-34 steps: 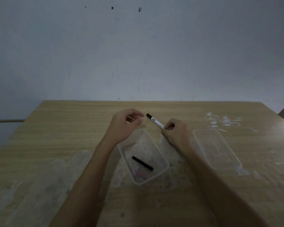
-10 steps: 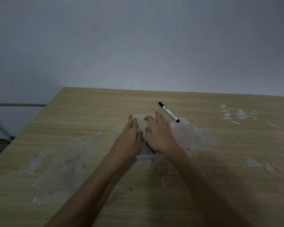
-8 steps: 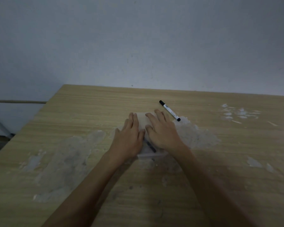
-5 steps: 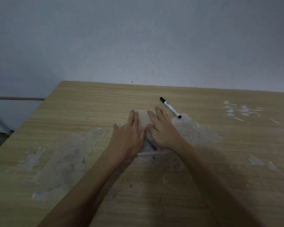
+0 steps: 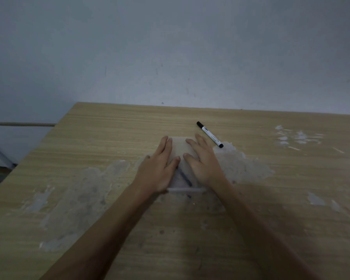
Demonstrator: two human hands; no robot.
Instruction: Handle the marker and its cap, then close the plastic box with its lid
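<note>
- Grey wall (image 5: 170, 47) fills the upper half of the view, plain and dim, with a few small dark specks.
- Below it a wood-grain worktop (image 5: 109, 134) spreads out, marked with pale scuffed patches at the centre and white flecks at the far right.
- A clear plastic box (image 5: 180, 178) sits at the middle of the worktop with its lid (image 5: 179, 147) lying on top of it.
- The left hand (image 5: 160, 168) lies palm-down on the left part of the lid, fingers (image 5: 166, 146) straight, close together and gripping nothing.
- The right hand (image 5: 204, 162) lies palm-down on the right part of the lid, fingers (image 5: 200, 142) slightly spread and flat, likewise gripping nothing.
- The two thumbs nearly meet over the middle of the lid.
- Through the clear plastic, between the hands, a thin dark stick-shaped item (image 5: 184, 176) shows inside the box; whether it is the cap cannot be told.
- A marker (image 5: 210, 134) with a white barrel and black ends lies on the worktop just beyond the right hand, slanted, apart from the box.
</note>
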